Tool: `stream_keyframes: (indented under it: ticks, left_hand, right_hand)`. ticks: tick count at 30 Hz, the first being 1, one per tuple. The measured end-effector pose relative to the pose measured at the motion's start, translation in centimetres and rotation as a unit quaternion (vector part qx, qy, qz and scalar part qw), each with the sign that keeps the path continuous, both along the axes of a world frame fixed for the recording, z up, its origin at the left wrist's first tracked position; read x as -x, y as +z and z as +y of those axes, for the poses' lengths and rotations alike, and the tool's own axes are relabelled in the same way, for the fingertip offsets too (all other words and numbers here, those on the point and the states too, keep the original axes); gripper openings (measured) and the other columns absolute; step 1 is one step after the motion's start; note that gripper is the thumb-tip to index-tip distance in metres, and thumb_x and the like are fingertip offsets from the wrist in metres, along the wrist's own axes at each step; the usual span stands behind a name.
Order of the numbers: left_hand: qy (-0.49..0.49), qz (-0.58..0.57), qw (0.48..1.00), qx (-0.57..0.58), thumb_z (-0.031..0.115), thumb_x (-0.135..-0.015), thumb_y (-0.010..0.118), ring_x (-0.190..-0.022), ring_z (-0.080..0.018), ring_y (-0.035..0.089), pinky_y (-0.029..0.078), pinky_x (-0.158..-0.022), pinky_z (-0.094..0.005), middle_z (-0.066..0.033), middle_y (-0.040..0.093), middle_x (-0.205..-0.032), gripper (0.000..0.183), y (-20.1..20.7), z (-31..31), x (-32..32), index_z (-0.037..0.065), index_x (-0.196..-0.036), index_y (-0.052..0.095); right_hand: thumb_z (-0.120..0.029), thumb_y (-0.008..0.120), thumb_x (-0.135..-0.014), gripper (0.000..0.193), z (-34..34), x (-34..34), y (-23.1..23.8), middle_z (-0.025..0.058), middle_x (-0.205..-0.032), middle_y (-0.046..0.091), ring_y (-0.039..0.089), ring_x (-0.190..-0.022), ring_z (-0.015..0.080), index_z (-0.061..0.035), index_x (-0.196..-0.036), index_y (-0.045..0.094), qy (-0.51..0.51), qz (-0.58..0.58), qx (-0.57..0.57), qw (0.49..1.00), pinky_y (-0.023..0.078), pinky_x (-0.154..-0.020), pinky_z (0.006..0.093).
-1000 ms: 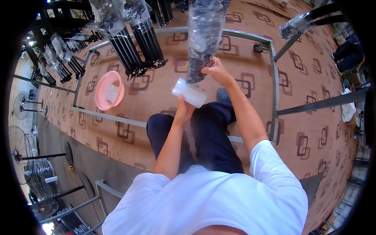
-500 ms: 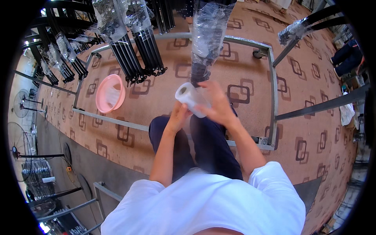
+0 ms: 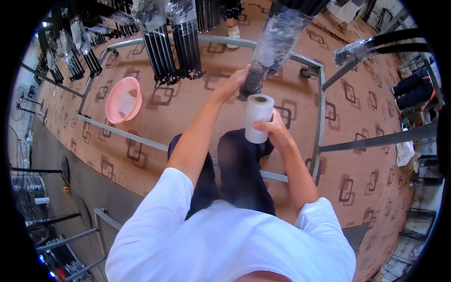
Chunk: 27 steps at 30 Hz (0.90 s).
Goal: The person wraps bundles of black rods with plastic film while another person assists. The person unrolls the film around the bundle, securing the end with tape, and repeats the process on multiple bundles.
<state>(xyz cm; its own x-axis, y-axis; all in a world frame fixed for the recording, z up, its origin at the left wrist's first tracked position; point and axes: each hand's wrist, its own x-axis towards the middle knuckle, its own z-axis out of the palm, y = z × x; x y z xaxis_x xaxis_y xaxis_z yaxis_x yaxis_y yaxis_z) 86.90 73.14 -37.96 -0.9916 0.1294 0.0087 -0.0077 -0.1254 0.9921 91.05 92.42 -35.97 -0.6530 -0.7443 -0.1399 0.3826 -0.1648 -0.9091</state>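
Note:
My right hand [image 3: 277,131] is closed around a roll of clear plastic stretch film [image 3: 256,129], held upright above my knees, with its open core facing up. Just beyond the roll hangs a tilted bundle of black metal rods [image 3: 277,44], wrapped in clear film toward its lower end. My left hand [image 3: 236,82] grips that bundle from the left, near its bottom; the fingertips are partly hidden behind it. The dark lower tip of the bundle comes close to the top of the roll.
A pink basin [image 3: 124,101] with whitish film inside stands at the left. A grey metal frame [image 3: 131,136] surrounds the work spot. More wrapped rod bundles [image 3: 185,42] hang at the far left. Another wrapped end [image 3: 350,52] juts in from the right. Other people's legs [image 3: 413,89] show farther off.
My left hand has left the film roll and moved up to the bundle. The roll is now upright in my right hand, farther right. The bundle's upper part leans more to the right.

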Motion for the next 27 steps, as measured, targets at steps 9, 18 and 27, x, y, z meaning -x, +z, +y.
stream_keyframes:
  ticks: [9, 18, 27]
  left_hand:
    - [0.086, 0.089, 0.992, 0.007, 0.034, -0.09, 0.035, -0.076, -0.0129, 0.052, 0.042, -0.069, -0.0292, -0.0038, 0.055, -0.082, 0.036, -0.3, 1.8, -2.3, 0.003, -0.093, 0.051]
    - [0.502, 0.156, 0.816, 0.238, 0.018, -0.072, 0.066, -0.086, -0.0189, 0.051, 0.04, -0.076, -0.0326, -0.0061, 0.054, -0.086, 0.033, -4.7, 0.6, -2.5, 0.002, -0.095, 0.049]
    - [0.376, -0.027, 0.9, -0.22, 0.011, -0.067, 0.069, -0.093, -0.0146, 0.051, 0.04, -0.081, -0.0273, -0.0042, 0.053, -0.102, 0.052, -6.5, -0.4, -5.1, 0.005, -0.112, 0.044]
  right_hand:
    - [-0.015, 0.065, -0.054, 0.054, -1.6, 15.5, -2.3, 0.0056, -0.089, 0.054, 0.051, -0.085, 0.017, -0.0027, -0.104, 0.049, -0.143, 0.287, -0.152, 0.935, 0.042, -0.074, 0.0302]
    - [-0.02, 0.061, -0.069, 0.047, -11.1, 15.1, -6.9, 0.0056, -0.104, 0.052, 0.049, -0.093, 0.0141, -0.0007, -0.11, 0.048, 0.2, 0.053, 0.041, 0.978, 0.038, -0.083, 0.0278]
    - [-0.032, 0.047, -0.082, 0.046, -10.6, 10.9, -3.8, 0.0125, -0.115, 0.05, 0.051, -0.099, 0.0199, 0.0025, -0.113, 0.047, 0.128, 0.049, 0.099, 0.986, 0.038, -0.088, 0.0306]
